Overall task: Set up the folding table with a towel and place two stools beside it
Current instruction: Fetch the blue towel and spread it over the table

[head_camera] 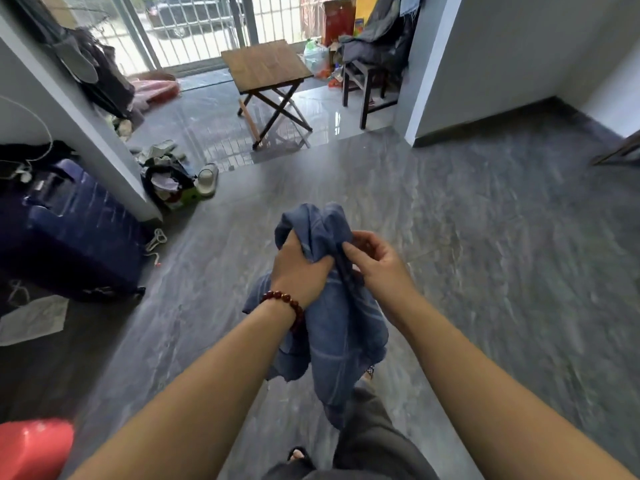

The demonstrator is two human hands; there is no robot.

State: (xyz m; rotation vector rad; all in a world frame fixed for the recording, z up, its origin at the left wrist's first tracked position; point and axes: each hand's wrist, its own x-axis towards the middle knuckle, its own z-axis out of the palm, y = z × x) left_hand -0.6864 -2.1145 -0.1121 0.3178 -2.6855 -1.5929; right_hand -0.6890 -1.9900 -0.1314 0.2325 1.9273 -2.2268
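Head view: the left hand (298, 268), a bead bracelet (284, 301) on its wrist, is curled tight round a bunched blue towel (341, 327). The right hand (375, 261) pinches a fold of the same towel between thumb and fingers. The cloth hangs down in front of the person's legs.

Beyond, on the glossy grey tiled floor (485, 237), the wooden folding table (266, 65) stands unfolded near a barred glass door (194, 26). A dark stool (363, 88) heaped with clothes stands to its right, and a blue suitcase (69, 230) lies at the left.

The head view looks forward and down, hands close below, folding table (266, 65) far ahead.
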